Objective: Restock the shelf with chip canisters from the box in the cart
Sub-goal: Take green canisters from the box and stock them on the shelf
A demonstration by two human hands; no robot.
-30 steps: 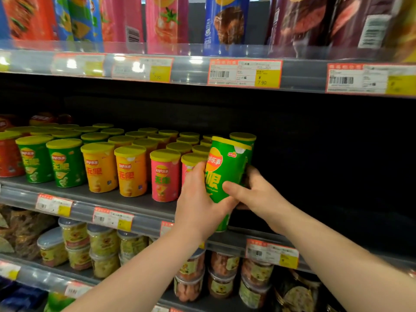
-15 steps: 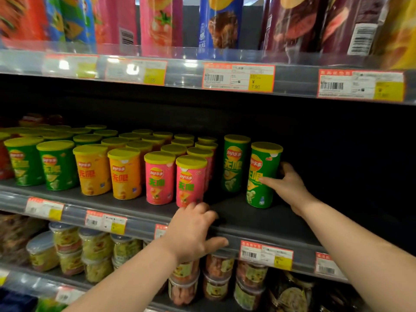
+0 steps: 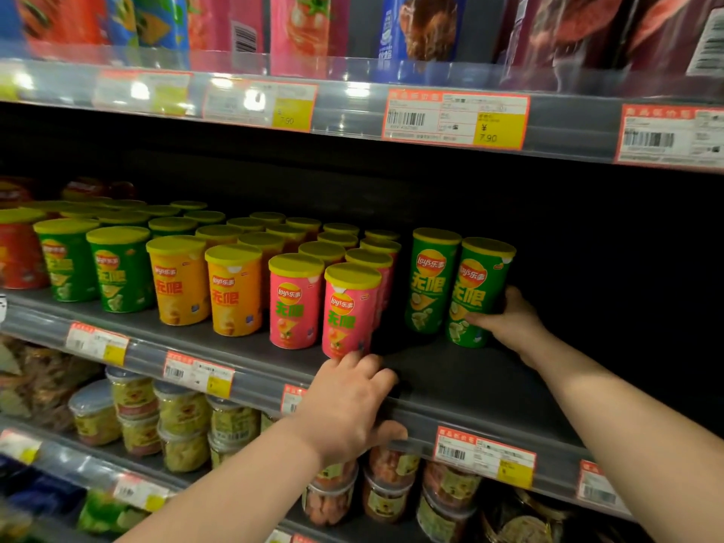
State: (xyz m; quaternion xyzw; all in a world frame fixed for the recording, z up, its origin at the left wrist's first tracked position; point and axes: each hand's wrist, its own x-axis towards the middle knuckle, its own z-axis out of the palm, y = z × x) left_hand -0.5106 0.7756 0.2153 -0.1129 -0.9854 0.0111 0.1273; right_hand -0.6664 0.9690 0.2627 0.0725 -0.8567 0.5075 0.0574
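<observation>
right hand [image 3: 509, 323] gripping green Lay's canister [image 3: 480, 291], left hand [image 3: 348, 405] clasping shelf edge [image 3: 419, 421], price tag [image 3: 456, 119] ¥7.90

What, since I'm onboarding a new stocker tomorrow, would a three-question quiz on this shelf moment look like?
1. True or false: the right hand grips the rightmost green canister.
2. The left hand holds: A the shelf edge, B a yellow canister, C a price tag.
3. What colour is the front canister nearest the left hand?
Key: 1 true; 2 A; 3 pink.
</observation>
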